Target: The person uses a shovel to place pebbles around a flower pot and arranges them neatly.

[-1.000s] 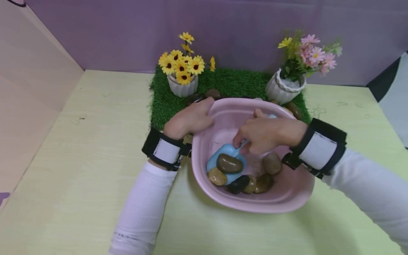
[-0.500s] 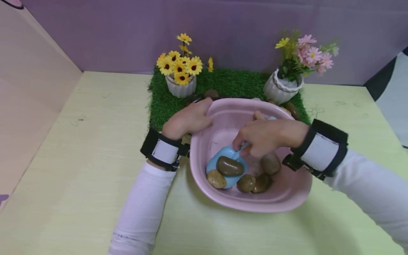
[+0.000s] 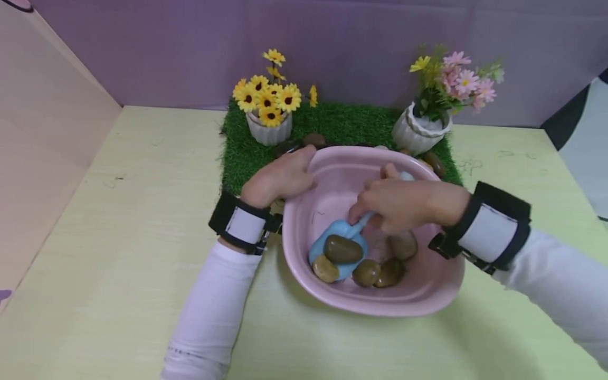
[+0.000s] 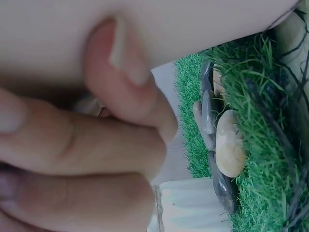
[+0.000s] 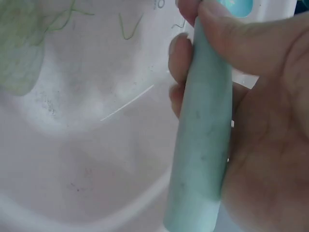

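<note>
A pink plastic basin (image 3: pixel 404 305) stands tilted at the front of the grass mat. My left hand (image 3: pixel 285 177) grips its far-left rim, thumb and fingers folded over the edge in the left wrist view. Inside the basin, my right hand (image 3: pixel 396 203) holds a light-blue toy shovel by its handle (image 5: pixel 200 135). The shovel's broad blade (image 3: pixel 349 270) lies low on the left, against the basin floor. On the blade sits a dark brown stone (image 3: pixel 343 249), with a tan stone (image 3: pixel 325 268) at its left edge. Several more brown stones (image 3: pixel 366 273) lie to the right.
Behind the basin lies the artificial grass mat (image 3: pixel 342 122), with several stones (image 4: pixel 231 145) along its front. On it stand a white pot (image 3: pixel 269 131) of yellow flowers and a white pot (image 3: pixel 420 132) of pink flowers. A purple backdrop (image 3: pixel 351 47) rises behind.
A black stone seen near the shovel a second ago no longer shows. The brown stone on the blade has turned slightly. My right wrist has shifted a little right; my left hand keeps its grip.
</note>
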`<state>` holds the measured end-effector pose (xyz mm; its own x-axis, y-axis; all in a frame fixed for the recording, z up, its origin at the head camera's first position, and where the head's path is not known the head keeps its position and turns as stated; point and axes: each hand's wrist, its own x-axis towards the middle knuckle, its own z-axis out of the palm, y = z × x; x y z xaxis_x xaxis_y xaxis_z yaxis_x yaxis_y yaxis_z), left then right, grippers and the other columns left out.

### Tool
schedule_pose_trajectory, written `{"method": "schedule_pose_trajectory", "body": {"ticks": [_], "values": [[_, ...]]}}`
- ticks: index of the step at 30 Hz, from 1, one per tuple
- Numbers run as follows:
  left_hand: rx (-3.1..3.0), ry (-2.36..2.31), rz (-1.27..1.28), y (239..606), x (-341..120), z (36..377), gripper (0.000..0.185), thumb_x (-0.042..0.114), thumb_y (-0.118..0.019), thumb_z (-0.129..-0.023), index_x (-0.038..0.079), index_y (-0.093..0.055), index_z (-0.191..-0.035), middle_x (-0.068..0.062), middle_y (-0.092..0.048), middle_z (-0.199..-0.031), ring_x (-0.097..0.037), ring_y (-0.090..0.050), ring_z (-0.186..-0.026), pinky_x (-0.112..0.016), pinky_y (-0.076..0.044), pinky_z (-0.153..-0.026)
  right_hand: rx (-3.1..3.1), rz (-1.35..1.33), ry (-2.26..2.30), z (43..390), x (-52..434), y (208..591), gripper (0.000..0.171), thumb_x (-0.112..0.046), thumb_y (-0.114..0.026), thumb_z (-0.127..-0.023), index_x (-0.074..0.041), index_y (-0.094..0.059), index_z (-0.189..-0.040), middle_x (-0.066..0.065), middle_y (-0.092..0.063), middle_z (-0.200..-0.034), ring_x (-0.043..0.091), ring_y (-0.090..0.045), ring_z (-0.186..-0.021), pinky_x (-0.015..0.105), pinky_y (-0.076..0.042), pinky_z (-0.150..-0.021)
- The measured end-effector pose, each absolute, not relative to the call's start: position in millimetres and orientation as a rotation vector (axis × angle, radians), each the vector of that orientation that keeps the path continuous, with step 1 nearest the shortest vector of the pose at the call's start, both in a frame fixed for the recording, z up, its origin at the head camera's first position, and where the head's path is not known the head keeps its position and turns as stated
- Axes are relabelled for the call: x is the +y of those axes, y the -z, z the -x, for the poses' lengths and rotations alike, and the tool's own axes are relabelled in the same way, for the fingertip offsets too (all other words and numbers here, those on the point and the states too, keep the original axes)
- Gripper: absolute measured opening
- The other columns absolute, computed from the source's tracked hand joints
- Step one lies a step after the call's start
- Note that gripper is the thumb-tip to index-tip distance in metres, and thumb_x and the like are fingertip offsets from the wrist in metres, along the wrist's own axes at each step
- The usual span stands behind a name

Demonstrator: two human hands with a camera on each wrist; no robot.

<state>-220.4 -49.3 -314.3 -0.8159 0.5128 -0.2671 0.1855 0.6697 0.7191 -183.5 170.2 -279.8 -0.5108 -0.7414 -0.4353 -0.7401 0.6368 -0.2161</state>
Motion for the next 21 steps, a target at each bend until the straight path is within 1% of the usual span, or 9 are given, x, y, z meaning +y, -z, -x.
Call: {"method": "schedule_pose_trajectory", "body": {"ticks": [3,6,9,10,13,16,18,20,21], "values": [[2.424,-0.998,-0.540,315,-49,220,0.021,0.006,-0.049,-0.098,0.007,-0.044,-0.119,-0.015,-0.058,-0.102,-0.024,-0.069,-0.074,-0.029,-0.059,-0.059,2.411,1.215,-0.007,182,175,282,0.028,-0.023,-0.073,-0.087,-0.038,-0.071,-0.111,-0.017,-0.070,-0.102,0.013,-0.045,-0.091,0.044,-0.025,-0.082],[2.413,-1.013,-0.534,314,-48,220,0.021,0.006,-0.049,-0.098,0.007,-0.044,-0.118,-0.015,-0.058,-0.102,-0.024,-0.069,-0.074,-0.029,-0.058,-0.059,2.424,1.205,-0.047,179,179,282,0.026,-0.030,-0.069,-0.088,-0.041,-0.068,-0.112,-0.019,-0.067,-0.102,0.014,-0.042,-0.092,0.044,-0.026,-0.080],[2.411,-1.007,-0.535,314,-48,220,0.022,0.007,-0.049,-0.098,0.007,-0.044,-0.120,-0.016,-0.058,-0.104,-0.024,-0.069,-0.074,-0.030,-0.058,-0.059,2.408,1.133,-0.076,176,181,281,0.025,-0.033,-0.066,-0.091,-0.044,-0.066,-0.113,-0.016,-0.060,-0.096,0.016,-0.043,-0.090,0.046,-0.025,-0.081],[2.411,-1.002,-0.533,313,-48,220,0.025,0.007,-0.049,-0.099,0.007,-0.043,-0.123,-0.015,-0.058,-0.106,-0.024,-0.069,-0.074,-0.030,-0.058,-0.060,2.406,1.117,-0.085,176,181,281,0.025,-0.034,-0.065,-0.091,-0.045,-0.066,-0.113,-0.014,-0.058,-0.094,0.016,-0.044,-0.089,0.046,-0.025,-0.081],[2.419,-0.994,-0.534,312,-49,220,0.027,0.008,-0.048,-0.099,0.007,-0.043,-0.125,-0.015,-0.058,-0.109,-0.024,-0.069,-0.076,-0.030,-0.058,-0.062,2.407,1.084,-0.085,173,181,279,0.023,-0.034,-0.065,-0.092,-0.047,-0.065,-0.111,-0.012,-0.053,-0.089,0.015,-0.046,-0.082,0.045,-0.025,-0.080],[2.424,-0.993,-0.536,313,-49,221,0.028,0.007,-0.048,-0.099,0.007,-0.043,-0.126,-0.015,-0.057,-0.110,-0.024,-0.068,-0.078,-0.030,-0.058,-0.064,2.423,1.099,-0.060,173,180,279,0.019,-0.035,-0.066,-0.091,-0.044,-0.065,-0.107,-0.011,-0.054,-0.086,0.011,-0.048,-0.077,0.041,-0.025,-0.078],[2.428,-0.987,-0.538,313,-49,221,0.027,0.008,-0.049,-0.099,0.007,-0.043,-0.125,-0.015,-0.057,-0.109,-0.024,-0.068,-0.078,-0.030,-0.058,-0.064,2.453,1.114,-0.019,174,179,279,0.016,-0.034,-0.069,-0.088,-0.037,-0.066,-0.104,-0.012,-0.060,-0.087,0.010,-0.052,-0.079,0.040,-0.027,-0.079],[2.432,-0.978,-0.538,314,-49,221,0.027,0.008,-0.048,-0.099,0.007,-0.043,-0.125,-0.015,-0.057,-0.109,-0.024,-0.068,-0.078,-0.030,-0.058,-0.064,2.491,1.134,0.004,175,178,280,0.010,-0.035,-0.072,-0.086,-0.032,-0.067,-0.094,-0.012,-0.062,-0.082,0.009,-0.054,-0.078,0.040,-0.028,-0.080],[2.436,-0.974,-0.538,314,-49,221,0.027,0.009,-0.049,-0.099,0.007,-0.043,-0.125,-0.015,-0.057,-0.109,-0.024,-0.068,-0.078,-0.030,-0.058,-0.064,2.518,1.147,0.005,175,178,280,0.010,-0.035,-0.074,-0.084,-0.030,-0.067,-0.090,-0.011,-0.063,-0.080,0.009,-0.055,-0.078,0.040,-0.029,-0.080]]}}
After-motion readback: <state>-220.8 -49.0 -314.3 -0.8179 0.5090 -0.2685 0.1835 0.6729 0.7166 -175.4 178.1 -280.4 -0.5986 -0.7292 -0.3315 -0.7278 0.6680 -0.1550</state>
